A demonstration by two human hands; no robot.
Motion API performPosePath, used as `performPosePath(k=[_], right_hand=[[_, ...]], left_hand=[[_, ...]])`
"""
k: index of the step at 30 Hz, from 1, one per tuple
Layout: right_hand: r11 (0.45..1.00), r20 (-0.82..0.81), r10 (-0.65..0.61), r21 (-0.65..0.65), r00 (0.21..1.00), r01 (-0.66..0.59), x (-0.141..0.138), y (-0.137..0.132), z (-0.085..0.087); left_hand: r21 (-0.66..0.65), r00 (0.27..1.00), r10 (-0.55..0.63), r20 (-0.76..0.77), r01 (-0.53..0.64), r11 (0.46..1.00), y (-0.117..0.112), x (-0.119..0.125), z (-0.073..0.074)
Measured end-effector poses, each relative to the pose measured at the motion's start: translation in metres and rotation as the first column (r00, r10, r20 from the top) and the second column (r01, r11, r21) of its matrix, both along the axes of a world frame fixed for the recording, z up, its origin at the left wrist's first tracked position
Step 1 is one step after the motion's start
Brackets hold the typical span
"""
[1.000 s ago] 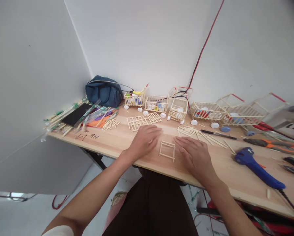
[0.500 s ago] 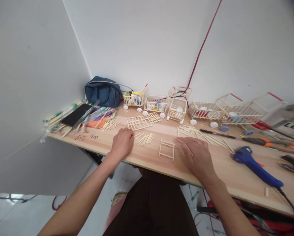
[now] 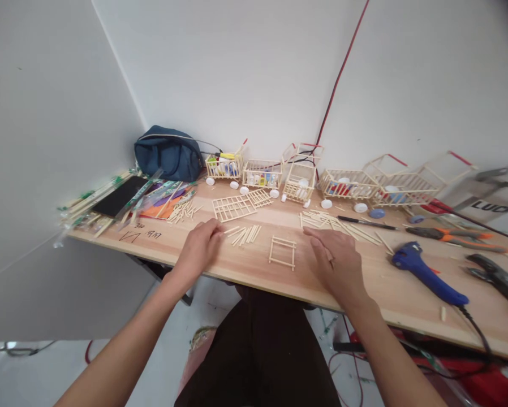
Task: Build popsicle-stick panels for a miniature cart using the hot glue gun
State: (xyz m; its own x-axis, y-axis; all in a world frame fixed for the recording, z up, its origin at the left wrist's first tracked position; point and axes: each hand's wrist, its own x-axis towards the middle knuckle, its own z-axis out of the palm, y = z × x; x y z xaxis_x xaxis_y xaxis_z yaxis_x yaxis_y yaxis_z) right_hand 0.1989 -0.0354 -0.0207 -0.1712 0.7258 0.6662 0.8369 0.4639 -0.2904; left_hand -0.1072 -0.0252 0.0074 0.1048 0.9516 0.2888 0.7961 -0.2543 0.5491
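Note:
My left hand (image 3: 198, 247) rests on the table with loosely bent fingers, just left of a small fan of short wooden sticks (image 3: 249, 234). Its fingertips come close to the nearest stick, and nothing shows in its grasp. Between my hands lies a small square frame (image 3: 283, 252) of thin sticks, flat on the wood. To its right my right hand (image 3: 336, 257) lies palm down, fingers stretched leftward and thumb alongside, holding nothing visible. Beyond the fan, lattice panels (image 3: 233, 208) made of the same sticks lie flat. A pile of longer sticks (image 3: 343, 224) lies behind my right hand.
Small stick-built carts (image 3: 260, 174) with white wheels line the wall. A blue glue gun (image 3: 430, 276), orange-handled pliers (image 3: 453, 236) and a black pen (image 3: 366, 223) lie at right. On the left are a blue bag (image 3: 168, 154), a black flat panel (image 3: 120, 196) and bundled sticks (image 3: 93, 198).
The view has shifted slightly, so the table's contents sit a little further left and higher. Both hands stay resting in nearly the same places, and the sticks and square frame keep their arrangement.

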Motion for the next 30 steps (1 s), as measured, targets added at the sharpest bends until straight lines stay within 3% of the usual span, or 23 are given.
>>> performPosePath(k=[3, 5, 8, 11, 15, 18, 21, 26, 28, 30], right_hand=[[1.0, -0.08, -0.031, -0.001, 0.996, 0.031, 0.0, -0.002, 0.003], [0.998, -0.128, -0.067, -0.012, 0.99, 0.066, 0.003, -0.006, 0.006], [0.993, -0.12, -0.121, -0.014, 0.985, 0.12, 0.019, -0.018, 0.011], [0.969, -0.016, -0.245, 0.019, 0.969, 0.245, 0.058, -0.033, 0.012], [0.836, 0.19, -0.544, 0.046, 0.817, 0.546, 0.131, -0.047, 0.004], [0.719, 0.37, -0.628, -0.062, 0.685, 0.693, 0.167, -0.053, -0.002], [0.578, 0.529, -0.626, -0.177, 0.573, 0.796, 0.171, -0.055, 0.0], [0.437, 0.608, -0.601, -0.295, 0.52, 0.85, 0.155, -0.049, 0.01], [0.406, 0.594, -0.613, -0.33, 0.522, 0.852, 0.154, -0.045, 0.009], [0.426, 0.569, -0.615, -0.343, 0.546, 0.837, 0.156, -0.042, 0.007]], left_hand=[[-0.034, 0.93, -0.139, 0.34, 0.16, 0.987, 0.004, 0.013, 0.002], [-0.046, 0.872, -0.176, 0.457, 0.22, 0.974, 0.008, 0.024, 0.003], [-0.011, 0.845, -0.216, 0.49, 0.254, 0.967, 0.015, 0.038, 0.001], [0.048, 0.857, -0.28, 0.433, 0.288, 0.957, 0.021, 0.048, -0.003], [0.112, 0.871, -0.392, 0.295, 0.376, 0.92, 0.028, 0.059, -0.007], [0.142, 0.872, -0.448, 0.198, 0.426, 0.893, 0.031, 0.068, -0.006], [0.179, 0.879, -0.446, 0.171, 0.417, 0.891, 0.033, 0.075, -0.001], [0.202, 0.856, -0.489, 0.166, 0.456, 0.867, 0.052, 0.085, 0.008], [0.202, 0.847, -0.501, 0.177, 0.467, 0.861, 0.064, 0.087, 0.006], [0.2, 0.844, -0.489, 0.22, 0.451, 0.87, 0.073, 0.088, 0.001]])
